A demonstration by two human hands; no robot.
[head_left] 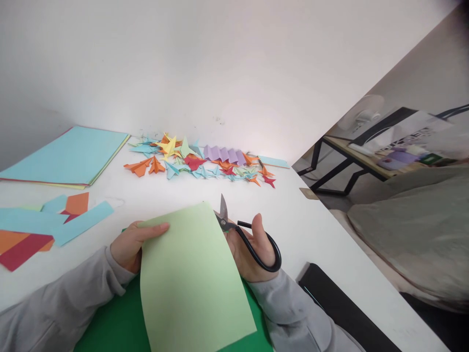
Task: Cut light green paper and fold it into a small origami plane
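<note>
My left hand (128, 244) pinches the upper left edge of a light green sheet of paper (194, 278), thumb on top. The sheet is tilted up over a dark green surface (113, 318). My right hand (252, 252) holds black-handled scissors (238, 230) at the sheet's right edge, with the thumb raised at the handle loops. Their blades stand apart and point away from me; one blade is partly hidden behind the paper. Some right-hand fingers are also hidden behind the sheet.
Several folded paper pieces (198, 164) lie along the wall. A stack of coloured sheets (69, 154) and paper offcuts (54, 225) lie at left. A long black object (340, 308) rests at right. Beyond the table stands a wooden-topped rack (351, 156).
</note>
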